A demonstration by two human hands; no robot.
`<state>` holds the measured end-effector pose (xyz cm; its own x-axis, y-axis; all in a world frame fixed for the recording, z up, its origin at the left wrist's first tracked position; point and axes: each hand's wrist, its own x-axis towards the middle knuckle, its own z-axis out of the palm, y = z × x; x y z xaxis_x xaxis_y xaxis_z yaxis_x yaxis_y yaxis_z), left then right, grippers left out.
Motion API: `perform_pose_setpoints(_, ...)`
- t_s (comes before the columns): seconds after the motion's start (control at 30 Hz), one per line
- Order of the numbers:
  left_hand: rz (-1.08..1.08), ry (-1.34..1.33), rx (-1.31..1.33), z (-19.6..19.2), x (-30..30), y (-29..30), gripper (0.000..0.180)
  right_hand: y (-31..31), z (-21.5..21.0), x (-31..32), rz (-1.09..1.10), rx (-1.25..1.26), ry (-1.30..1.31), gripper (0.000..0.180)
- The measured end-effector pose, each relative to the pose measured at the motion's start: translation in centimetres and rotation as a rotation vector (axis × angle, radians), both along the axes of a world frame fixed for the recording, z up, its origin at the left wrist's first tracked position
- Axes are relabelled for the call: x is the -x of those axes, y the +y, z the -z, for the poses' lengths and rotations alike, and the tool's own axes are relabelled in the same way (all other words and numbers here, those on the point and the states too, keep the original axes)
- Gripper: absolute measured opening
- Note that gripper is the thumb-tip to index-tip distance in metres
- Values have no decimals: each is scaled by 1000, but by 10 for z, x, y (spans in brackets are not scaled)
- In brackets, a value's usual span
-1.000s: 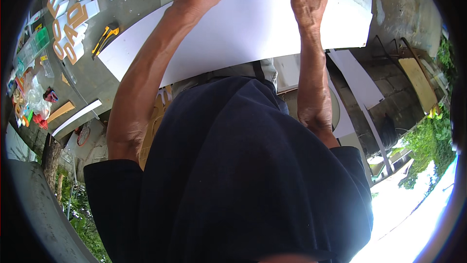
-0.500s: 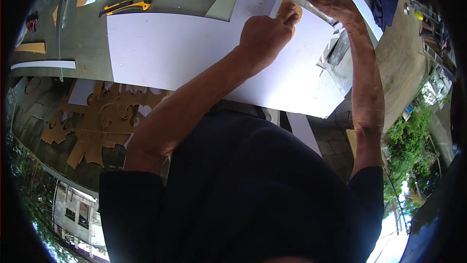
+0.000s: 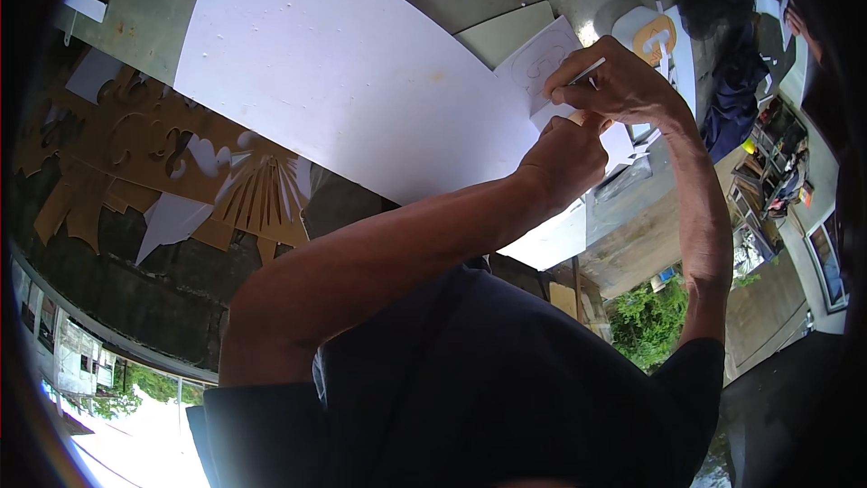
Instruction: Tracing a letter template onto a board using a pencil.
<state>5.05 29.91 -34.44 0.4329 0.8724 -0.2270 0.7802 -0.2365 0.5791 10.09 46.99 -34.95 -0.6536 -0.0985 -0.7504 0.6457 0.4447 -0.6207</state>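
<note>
Close together over the right end of a large white sheet (image 3: 343, 64) are both of my hands. My left hand (image 3: 569, 158) is closed on a small tan piece, which my fingers mostly hide; its shape cannot be made out now. Just above it, my right hand (image 3: 628, 82) is closed around a thin pale stick-like tool (image 3: 589, 71) that slants up to the right. The fingertips of both hands meet at the tan piece. Beside them lies a smaller white sheet with a drawn curvy outline (image 3: 535, 59), next to a grey-green flat piece (image 3: 506, 32).
Right of my hands sits a tan and white cut-out (image 3: 652, 39), then dark cloth (image 3: 731, 91). Another person's hand (image 3: 798, 23) shows at the far right. Brown cut-out boards (image 3: 135, 131) lie below the table's left side. A white strip (image 3: 86, 6) rests at the far left.
The view has turned and shifted, so the white sheet now slants down to the right. My hands have drawn together at the tan piece, the right coming down toward the left.
</note>
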Motion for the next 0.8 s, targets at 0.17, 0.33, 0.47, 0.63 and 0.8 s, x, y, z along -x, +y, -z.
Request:
perform_pose_setpoints(0.17, -25, -20, 17, -2, -1, 0, 15, -4, -2, -3, 85, 45, 14, 18)
perform_pose_setpoints(0.33, 2, -53, 21, 3, -2, 0, 12, -12, 4, 6, 51, 95, 1, 15)
perform_pose_setpoints(0.47, 9, -96, 30, 3, -5, 2, 9, -13, 3, 9, -45, 81, 90, 17)
perform_pose_setpoints(0.63, -33, -70, 22, 4, -3, 0, 10, -8, 1, 12, -191, -15, 283, 16)
perform_pose_setpoints(0.8, -74, -62, -42, 5, -4, 0, 10, 32, -1, -7, -247, -203, 387, 6)
